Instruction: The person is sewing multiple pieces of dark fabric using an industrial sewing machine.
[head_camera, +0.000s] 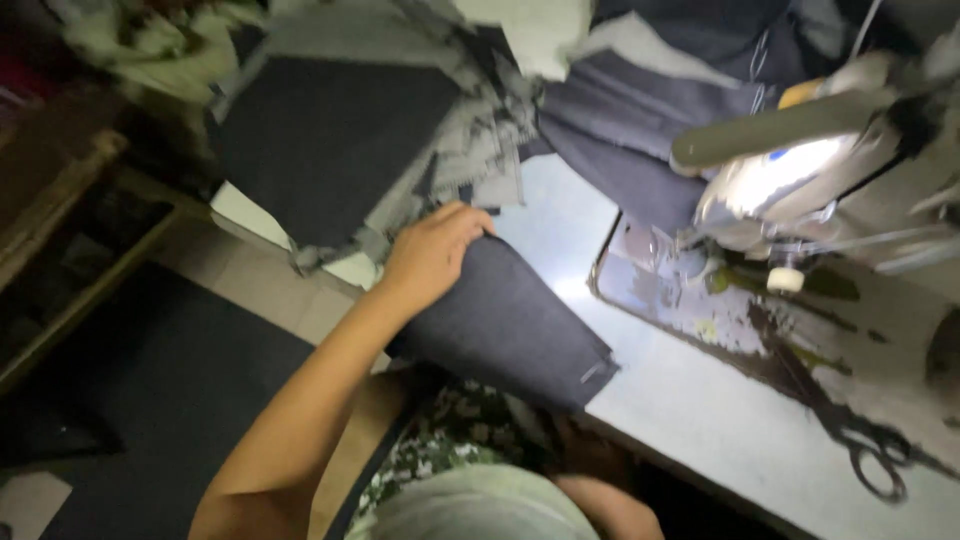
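Note:
My left hand (432, 252) is closed on the upper edge of a dark denim piece (510, 325). The piece lies over the near edge of the pale sewing table (690, 410) and hangs toward my lap. Just beyond the hand, a stack of dark and grey cut denim pieces (330, 140) sits on the table's left end. Only part of my right arm (605, 505) shows at the bottom, below the denim piece. Its hand is hidden in shadow under the table edge.
A sewing machine (800, 170) with a bright lamp stands at the right on a worn plate. Black scissors (870, 450) lie near the table's front right. More dark fabric (640, 110) is heaped behind. A wooden frame (60, 230) and a dark floor mat (170, 400) are at the left.

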